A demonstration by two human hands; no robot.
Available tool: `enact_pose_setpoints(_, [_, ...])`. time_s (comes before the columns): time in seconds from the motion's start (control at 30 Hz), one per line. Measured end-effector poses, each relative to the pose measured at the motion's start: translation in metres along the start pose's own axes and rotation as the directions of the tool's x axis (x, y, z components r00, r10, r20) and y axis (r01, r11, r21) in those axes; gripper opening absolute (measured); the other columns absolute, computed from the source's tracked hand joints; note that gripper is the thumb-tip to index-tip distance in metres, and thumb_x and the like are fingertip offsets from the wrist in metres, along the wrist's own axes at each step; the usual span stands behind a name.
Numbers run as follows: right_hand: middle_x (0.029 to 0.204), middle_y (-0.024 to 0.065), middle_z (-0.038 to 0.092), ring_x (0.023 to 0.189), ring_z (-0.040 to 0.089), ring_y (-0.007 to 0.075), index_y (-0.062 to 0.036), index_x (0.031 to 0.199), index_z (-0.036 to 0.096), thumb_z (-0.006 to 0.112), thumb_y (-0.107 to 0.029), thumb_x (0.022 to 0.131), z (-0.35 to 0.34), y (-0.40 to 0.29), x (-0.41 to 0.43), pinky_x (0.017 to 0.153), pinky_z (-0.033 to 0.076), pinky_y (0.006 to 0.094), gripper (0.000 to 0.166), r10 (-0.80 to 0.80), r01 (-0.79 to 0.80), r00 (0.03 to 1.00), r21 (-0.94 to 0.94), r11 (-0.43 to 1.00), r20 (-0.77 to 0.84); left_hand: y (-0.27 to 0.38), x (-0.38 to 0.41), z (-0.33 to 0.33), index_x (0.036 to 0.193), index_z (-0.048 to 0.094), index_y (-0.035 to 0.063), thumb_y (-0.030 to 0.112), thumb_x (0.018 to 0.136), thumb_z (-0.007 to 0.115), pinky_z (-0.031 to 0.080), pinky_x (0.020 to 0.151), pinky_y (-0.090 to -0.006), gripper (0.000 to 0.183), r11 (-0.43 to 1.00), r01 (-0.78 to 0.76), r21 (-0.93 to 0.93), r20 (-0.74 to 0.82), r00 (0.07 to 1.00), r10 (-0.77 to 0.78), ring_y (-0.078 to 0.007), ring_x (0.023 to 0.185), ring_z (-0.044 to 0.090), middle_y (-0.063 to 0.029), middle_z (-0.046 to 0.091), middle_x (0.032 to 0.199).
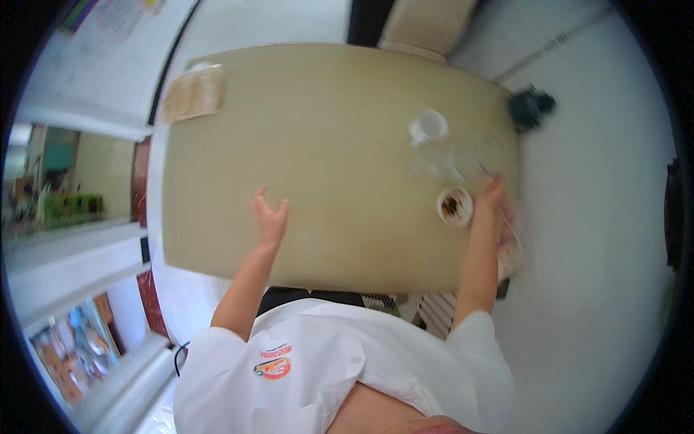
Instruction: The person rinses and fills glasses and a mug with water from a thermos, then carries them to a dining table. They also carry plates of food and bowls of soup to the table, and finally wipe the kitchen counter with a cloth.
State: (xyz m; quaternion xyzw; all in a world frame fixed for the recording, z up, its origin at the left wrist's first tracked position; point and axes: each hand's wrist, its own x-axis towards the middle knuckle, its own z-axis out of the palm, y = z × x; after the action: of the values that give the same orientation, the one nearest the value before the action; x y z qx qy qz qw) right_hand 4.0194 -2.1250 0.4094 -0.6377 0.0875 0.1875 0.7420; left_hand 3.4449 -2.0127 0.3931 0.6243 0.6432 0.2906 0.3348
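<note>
Over the left half of a tan tabletop (pixel 325 163), my left hand (pixel 270 219) is raised with its fingers apart and nothing in it. My right hand (pixel 492 194) reaches to the table's right edge, beside a white round bowl (pixel 455 206) with dark brown residue inside. A thin dark line shows by its fingertips; blur hides whether the hand grips anything. Just beyond are blurred clear containers (pixel 458 163), apparently plastic or glass. Farther back is a white cup-like container (pixel 432 126). A clear bag with pale contents (pixel 508 255) lies partly hidden behind my right forearm.
A clear plastic packet of tan sheet-like items (pixel 194 93) lies at the table's far left corner. A dark green object (pixel 530 107) is at the far right corner, against the pale wall (pixel 585 217). A beige chair back (pixel 425 27) stands behind the table.
</note>
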Motion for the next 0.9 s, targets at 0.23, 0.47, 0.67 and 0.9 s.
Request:
enact_pose_setpoints(0.23, [0.143,0.0046,0.039,0.122,0.041,0.0247,-0.0181,0.136,0.038,0.038,-0.053,0.095,0.005,-0.079,-0.114,0.097,0.037,0.0454,0.055,-0.102,0.203,0.97,-0.513,0.834,0.219,0.014,-0.018,-0.026,0.137,0.032,0.0029,0.018,0.079,0.066,0.024,0.111,-0.0437,0.069,0.953,0.046,-0.301,-0.022,0.998,-0.055,-0.036,0.133,0.028,-0.021,0.031,0.138])
enact_pose_setpoints(0.47, [0.102,0.0043,0.052,0.086,0.049,0.0141,-0.0039,0.122,0.05,0.044,-0.025,0.098,-0.018,0.045,-0.171,0.075,0.044,0.0297,0.032,-0.319,0.56,0.771,-0.349,0.751,0.551,-0.02,-0.051,-0.131,0.137,0.032,0.003,0.015,0.08,0.063,0.023,0.111,-0.0448,0.066,0.916,-0.113,-0.384,-0.144,0.988,0.062,-0.0359,0.134,0.026,-0.0206,0.03,0.139])
enact_pose_setpoints(0.67, [0.11,0.0031,0.053,0.088,0.052,0.0113,-0.0054,0.119,0.051,0.054,-0.013,0.092,0.086,0.184,-0.459,0.075,0.045,0.027,0.028,-0.126,0.523,0.611,-0.279,0.805,0.782,-0.134,-0.079,-0.287,0.137,0.032,0.0024,0.013,0.08,0.063,0.025,0.111,-0.0446,0.065,0.9,-0.179,-0.398,-0.309,0.95,0.052,-0.0349,0.133,0.029,-0.0199,0.032,0.138])
enact_pose_setpoints(0.9, [0.113,0.0028,0.053,0.084,0.051,0.0103,-0.0039,0.118,0.052,0.053,-0.008,0.089,0.213,0.255,-0.673,0.077,0.045,0.0257,0.029,0.021,0.476,0.411,-0.235,0.848,0.911,-0.273,-0.105,-0.526,0.137,0.033,0.0069,0.01,0.08,0.065,0.043,0.094,-0.0379,0.065,0.941,-0.003,-0.338,-0.551,0.811,-0.195,-0.0268,0.125,0.039,-0.0138,0.037,0.134])
